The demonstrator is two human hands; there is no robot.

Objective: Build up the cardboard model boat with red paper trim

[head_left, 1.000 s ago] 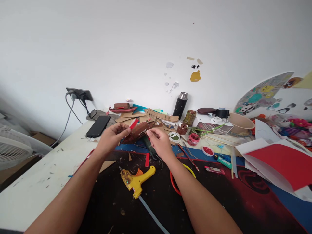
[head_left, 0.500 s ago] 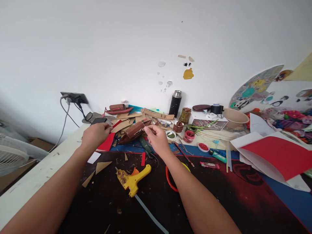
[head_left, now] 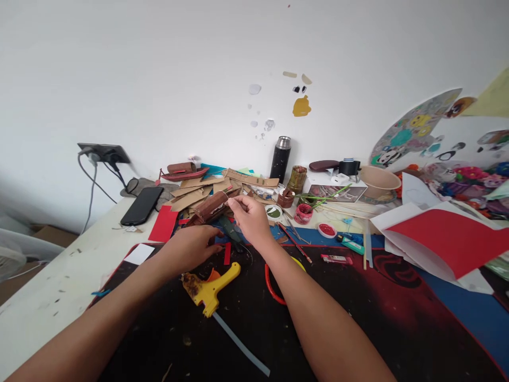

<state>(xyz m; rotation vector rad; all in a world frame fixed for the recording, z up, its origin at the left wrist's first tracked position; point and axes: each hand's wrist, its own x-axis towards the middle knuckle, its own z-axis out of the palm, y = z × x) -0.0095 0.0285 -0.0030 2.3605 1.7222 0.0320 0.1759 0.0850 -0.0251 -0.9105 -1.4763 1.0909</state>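
My right hand (head_left: 249, 217) pinches a thin pale thread (head_left: 227, 194) between thumb and fingertips. The thread arcs at the right end of a brown model boat (head_left: 210, 207) with a curved cover. My left hand (head_left: 198, 245) hovers low over the dark mat, its thumb and index finger apart and nothing visible between them. It covers the lower left part of the boat. Just right of those fingertips lies a narrow red strip (head_left: 227, 253). A yellow glue gun (head_left: 212, 289) rests nearer to me, with a long glue stick (head_left: 242, 345) trailing from it.
Cardboard scraps (head_left: 191, 193) pile up behind the boat, beside a smaller red boat (head_left: 185, 172). A black phone (head_left: 142, 206) lies at left. Farther back are a black thermos (head_left: 280, 159) and a pink paint jar (head_left: 304, 214). Red-handled scissors (head_left: 274, 289) lie partly under my right forearm.
My left hand has moved right and nearer to me, from beside the red paper to near the red strip, uncovering the phone. My right hand keeps its pinch. The view has shifted slightly.
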